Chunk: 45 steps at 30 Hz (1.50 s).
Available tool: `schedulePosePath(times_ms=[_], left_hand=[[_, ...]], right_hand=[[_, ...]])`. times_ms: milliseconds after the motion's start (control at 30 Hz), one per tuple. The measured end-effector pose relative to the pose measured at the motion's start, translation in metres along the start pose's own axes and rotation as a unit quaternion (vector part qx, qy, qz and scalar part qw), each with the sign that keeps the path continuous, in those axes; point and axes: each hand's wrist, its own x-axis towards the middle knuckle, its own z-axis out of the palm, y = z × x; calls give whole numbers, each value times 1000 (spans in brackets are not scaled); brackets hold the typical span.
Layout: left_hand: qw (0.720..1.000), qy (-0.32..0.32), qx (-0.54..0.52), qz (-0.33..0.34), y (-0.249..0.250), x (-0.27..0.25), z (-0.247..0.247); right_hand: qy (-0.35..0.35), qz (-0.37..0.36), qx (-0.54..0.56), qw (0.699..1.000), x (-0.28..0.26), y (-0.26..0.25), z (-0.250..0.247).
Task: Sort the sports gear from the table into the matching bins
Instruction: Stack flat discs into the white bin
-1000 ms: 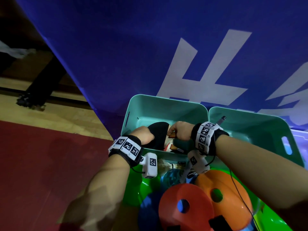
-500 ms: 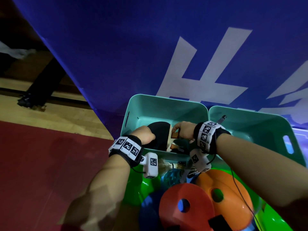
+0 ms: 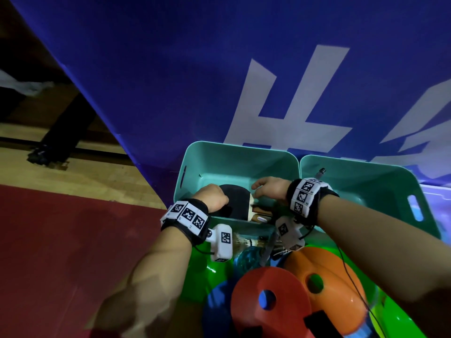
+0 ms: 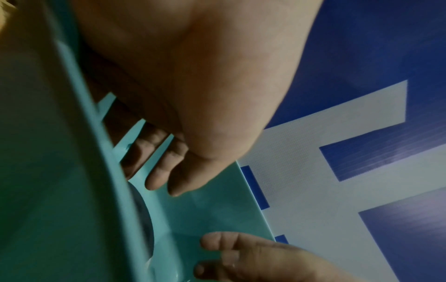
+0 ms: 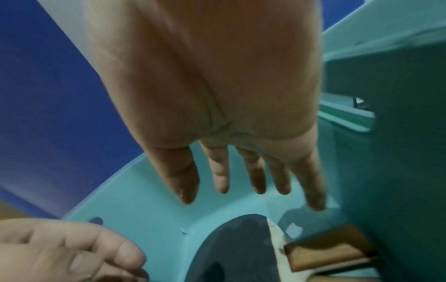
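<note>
Right hand (image 3: 269,189) has let go of the paddle handle and lifted, fingers straight.
Left hand (image 3: 211,196) rests loosely curled, gripping nothing, on the black table-tennis paddle (image 3: 238,200) lying in the left teal bin (image 3: 239,162); right teal bin (image 3: 366,181) alongside.

Left hand (image 4: 183,91): above the teal bin (image 4: 60,209), fingers (image 4: 156,175) loosely extended past its rim. Right hand (image 4: 260,261): lower, beside the bin's inner wall. Blue banner (image 4: 386,47) with white lettering: behind the bin.

blue banner (image 3: 170,69) – white lettering | wooden floor (image 3: 80,172) – red mat (image 3: 61,240)
</note>
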Motion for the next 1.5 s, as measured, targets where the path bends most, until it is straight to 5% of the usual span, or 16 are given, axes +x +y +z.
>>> schedulePosePath(times_ms=[300, 800, 1100, 1500], left_hand=[[993, 104, -34, 44, 22, -41, -6], [941, 255, -135, 178, 99, -171, 49], [922, 264, -141, 244, 176, -253, 170], [929, 130, -80, 338, 291, -320, 357]], right_hand=[[53, -72, 150, 985, -39, -7, -16], [119, -246, 300, 914, -209, 47, -55], [155, -285, 352, 878, -325, 172, -73], [292, -178, 432, 834, -456, 404, -87]])
